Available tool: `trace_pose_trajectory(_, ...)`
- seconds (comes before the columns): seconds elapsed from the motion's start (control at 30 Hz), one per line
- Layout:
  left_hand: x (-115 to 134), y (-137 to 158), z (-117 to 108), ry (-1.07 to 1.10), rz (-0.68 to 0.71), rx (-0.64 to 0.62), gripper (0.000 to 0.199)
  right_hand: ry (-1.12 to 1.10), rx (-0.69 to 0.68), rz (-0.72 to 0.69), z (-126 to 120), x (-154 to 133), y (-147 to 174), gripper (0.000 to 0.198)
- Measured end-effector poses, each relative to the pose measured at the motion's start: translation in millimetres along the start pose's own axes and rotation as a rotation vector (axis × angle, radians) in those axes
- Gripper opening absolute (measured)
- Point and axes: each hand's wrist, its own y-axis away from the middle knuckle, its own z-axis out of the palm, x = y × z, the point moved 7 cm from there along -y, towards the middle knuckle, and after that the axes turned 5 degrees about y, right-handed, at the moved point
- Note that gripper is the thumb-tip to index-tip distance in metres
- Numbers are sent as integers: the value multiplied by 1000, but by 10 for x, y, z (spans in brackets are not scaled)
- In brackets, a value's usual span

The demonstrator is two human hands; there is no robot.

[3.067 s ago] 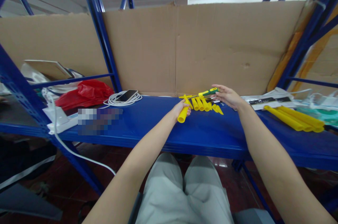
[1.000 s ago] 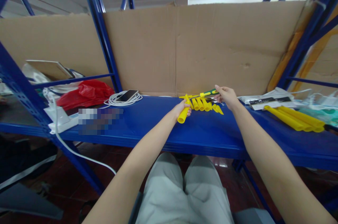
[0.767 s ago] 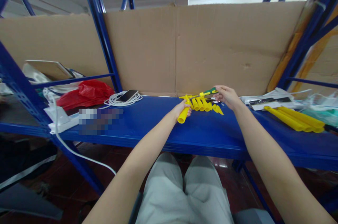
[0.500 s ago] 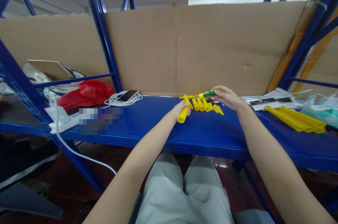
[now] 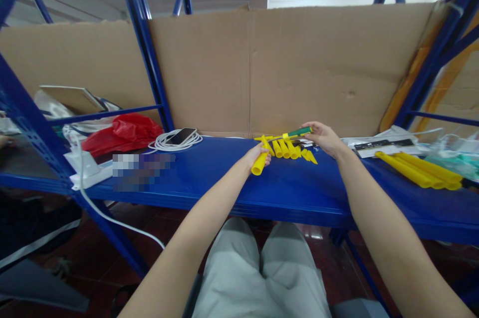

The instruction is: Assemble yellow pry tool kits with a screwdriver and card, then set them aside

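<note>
My left hand (image 5: 258,155) is wrapped round a yellow plastic tube (image 5: 259,165), whose open end points toward me. My right hand (image 5: 322,136) pinches the rear end of a screwdriver (image 5: 299,132) with a green and yellow handle. The screwdriver's thin metal shaft points left, and its tip reaches the far end of the tube beside my left fingers; the exact contact is too small to make out. Behind and between the hands, several short yellow tubes (image 5: 285,151) lie in a row on the blue shelf (image 5: 299,193), with small pointed yellow pieces (image 5: 310,156) at their right.
Longer yellow tubes (image 5: 421,170) lie at the right, near clear plastic bags (image 5: 454,146). To the left are a phone (image 5: 182,135) on a coiled white cable (image 5: 160,144), a red bag (image 5: 125,133) and a white power strip (image 5: 92,173). A cardboard panel (image 5: 299,68) closes off the back.
The screwdriver handle has turned slightly, and my right fingers now sit further back at its end. My left hand and the tube have stayed in place.
</note>
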Motion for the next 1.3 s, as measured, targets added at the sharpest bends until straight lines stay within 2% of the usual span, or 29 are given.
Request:
trace_pose_trajectory(0.13, -10, -32, -13, 12, -2, -32, 52, 3, -5, 15, -13, 6, 18, 30)
trace_pose_trajectory(0.3, -23, -60, -22, 11, -5, -47, 55, 45, 113, 75, -56, 19, 2, 28)
trace_pose_trajectory(0.5, -33, -65, -13, 30, -3, -58, 62, 149, 258, 156, -54, -34, 61, 45)
trace_pose_trajectory(0.63, -35, -27, -4, -31, -17, -8, 61, 184, 306, 210, -46, -41, 112, 50)
trace_pose_trajectory(0.73, -30, -5, 0, -51, -22, 19, 59, 107, 294, 271, -46, -2, 116, 51)
trace_pose_trajectory(0.83, -22, -13, -1, -20, -10, 0, 56, -41, 212, 312, -18, 36, 92, 45)
trace_pose_trajectory(0.97, -13, -35, -12, 42, 9, -31, 58, -178, 92, 223, 24, -11, 48, 28)
trace_pose_trajectory(1.07, 0, -23, -17, 51, 25, -6, 59, -196, 57, 150, 43, -45, 32, 23)
trace_pose_trajectory(1.3, 25, 61, 29, 40, 55, 50, 59, -169, 101, 59, 47, -65, 9, 40)
